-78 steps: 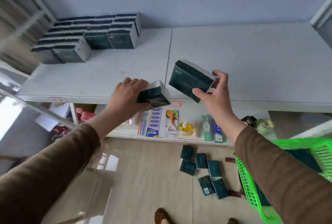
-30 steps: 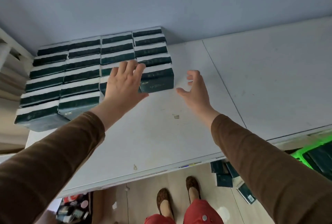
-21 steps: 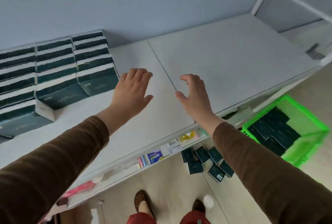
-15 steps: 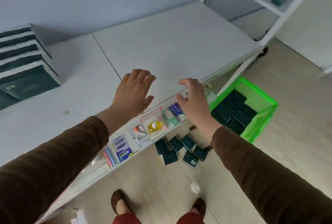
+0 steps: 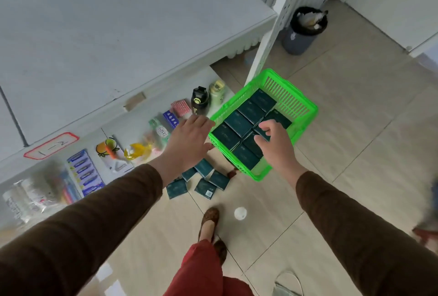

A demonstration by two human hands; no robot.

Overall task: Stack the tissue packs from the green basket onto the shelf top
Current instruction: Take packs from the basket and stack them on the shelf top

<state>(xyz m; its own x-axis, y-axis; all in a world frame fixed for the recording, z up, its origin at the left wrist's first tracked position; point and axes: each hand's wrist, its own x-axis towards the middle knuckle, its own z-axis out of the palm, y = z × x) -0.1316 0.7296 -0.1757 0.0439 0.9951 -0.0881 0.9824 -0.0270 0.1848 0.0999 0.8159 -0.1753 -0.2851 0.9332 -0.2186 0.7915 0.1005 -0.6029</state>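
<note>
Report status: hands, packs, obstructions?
Left hand, right hand open, empty, above green basket. Tissue packs inside. Nothing in the way.

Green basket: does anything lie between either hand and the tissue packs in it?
Nothing visible does. The green basket is open-topped, its tissue packs uncovered. The right hand hovers over them, and the left hand is just beside the rim, both empty.

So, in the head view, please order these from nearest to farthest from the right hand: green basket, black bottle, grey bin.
From the right hand:
1. Green basket, directly under the fingers.
2. Black bottle, left of the basket on the lower shelf.
3. Grey bin, far back beyond the white post.
</note>
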